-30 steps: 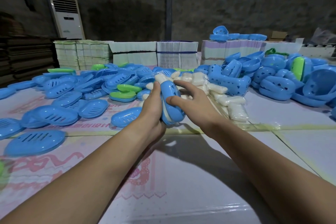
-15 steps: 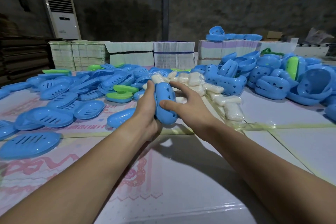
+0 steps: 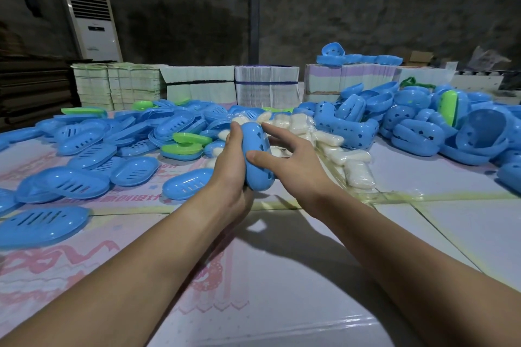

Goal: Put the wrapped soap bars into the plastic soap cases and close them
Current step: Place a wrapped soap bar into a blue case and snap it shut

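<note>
My left hand [image 3: 231, 166] grips a closed blue soap case [image 3: 258, 156] held on edge above the table, with no gap showing between its two halves. My right hand [image 3: 293, 169] is at the case's right side, thumb pressed on it, the fingers spread and lifted off toward the pile of wrapped white soap bars [image 3: 304, 129] just behind. Loose blue case lids [image 3: 84, 141] with slots cover the table's left. Blue case bottoms [image 3: 417, 127] with holes are heaped at the right.
Stacks of bundled flat cartons [image 3: 197, 84] line the table's far edge. A few green case parts [image 3: 186, 144] lie among the blue lids. A white standing air conditioner [image 3: 93, 28] is at the back left. The pink-printed table sheet [image 3: 253, 276] lies bare in front of me.
The case showed a white gap with soap inside a second ago; now its halves are pressed together. My right fingers have lifted off it and spread.
</note>
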